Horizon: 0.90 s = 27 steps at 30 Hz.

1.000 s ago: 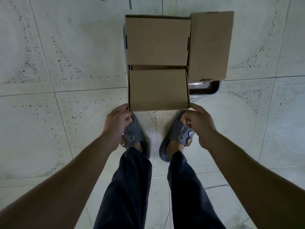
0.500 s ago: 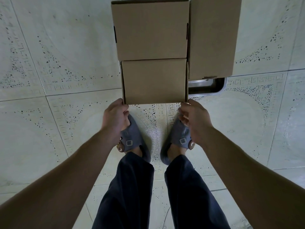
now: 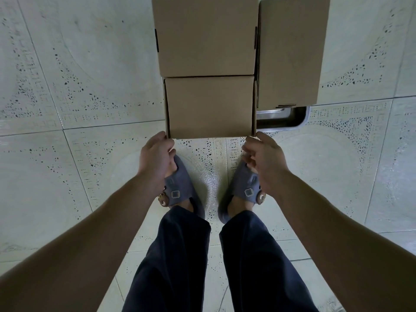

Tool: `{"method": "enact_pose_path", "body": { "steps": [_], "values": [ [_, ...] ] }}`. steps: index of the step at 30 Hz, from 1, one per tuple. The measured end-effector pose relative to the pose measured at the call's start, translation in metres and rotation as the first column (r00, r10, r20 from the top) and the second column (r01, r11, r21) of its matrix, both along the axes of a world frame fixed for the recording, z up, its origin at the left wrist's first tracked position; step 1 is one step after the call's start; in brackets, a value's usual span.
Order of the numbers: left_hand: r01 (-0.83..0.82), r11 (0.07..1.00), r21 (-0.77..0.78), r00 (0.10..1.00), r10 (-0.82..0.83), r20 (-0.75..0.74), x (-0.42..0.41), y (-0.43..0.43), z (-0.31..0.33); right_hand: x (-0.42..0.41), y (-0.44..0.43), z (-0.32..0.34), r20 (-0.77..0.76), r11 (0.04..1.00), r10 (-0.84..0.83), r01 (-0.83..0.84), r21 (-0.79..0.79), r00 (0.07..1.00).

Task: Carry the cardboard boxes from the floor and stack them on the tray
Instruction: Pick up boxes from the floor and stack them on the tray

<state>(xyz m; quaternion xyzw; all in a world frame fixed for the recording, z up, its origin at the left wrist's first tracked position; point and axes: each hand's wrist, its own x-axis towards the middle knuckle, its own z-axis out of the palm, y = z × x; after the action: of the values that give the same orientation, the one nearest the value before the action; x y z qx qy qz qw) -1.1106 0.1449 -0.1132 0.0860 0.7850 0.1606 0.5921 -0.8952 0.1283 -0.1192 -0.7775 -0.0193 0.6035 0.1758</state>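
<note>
Three brown cardboard boxes sit together on a metal tray (image 3: 286, 118) on the tiled floor. The near box (image 3: 210, 106) lies flush against the far box (image 3: 206, 37), and a third box (image 3: 290, 50) stands along their right side. My left hand (image 3: 155, 158) is at the near box's front left corner, fingers loosely curled, one fingertip touching the corner. At the front right corner is my right hand (image 3: 265, 161), also loosely curled and just touching. Neither hand grips the box. Only the tray's near right corner shows.
My feet in grey slippers (image 3: 180, 188) stand just in front of the tray, below my hands. Pale patterned floor tiles (image 3: 78, 97) spread out on all sides of the boxes.
The near box slid away from me until it closed the gap to the far box. My hands let go of its front edge and now only touch its corners.
</note>
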Motion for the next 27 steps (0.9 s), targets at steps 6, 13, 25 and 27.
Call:
{"method": "enact_pose_path", "body": {
  "steps": [6,13,25,27],
  "values": [
    [-0.028,0.999,-0.024,0.999,0.029,0.017,0.004,-0.01,0.041,0.005,-0.013,0.04,-0.02,0.998,0.054,-0.055,-0.028,0.998],
    [-0.071,0.997,0.041,0.997,0.071,-0.008,0.022,-0.015,0.138,0.018,-0.018,0.137,-0.05,0.966,0.259,-0.259,0.0,0.965],
    [0.17,0.956,0.241,0.976,-0.197,0.094,0.049,0.017,0.36,0.033,-0.009,0.37,0.076,0.967,0.203,-0.212,0.139,0.976],
    [0.226,0.932,0.282,0.96,-0.263,0.1,0.052,0.022,0.396,0.037,-0.01,0.411,0.085,0.965,0.172,-0.186,0.185,0.981]
  ]
}}
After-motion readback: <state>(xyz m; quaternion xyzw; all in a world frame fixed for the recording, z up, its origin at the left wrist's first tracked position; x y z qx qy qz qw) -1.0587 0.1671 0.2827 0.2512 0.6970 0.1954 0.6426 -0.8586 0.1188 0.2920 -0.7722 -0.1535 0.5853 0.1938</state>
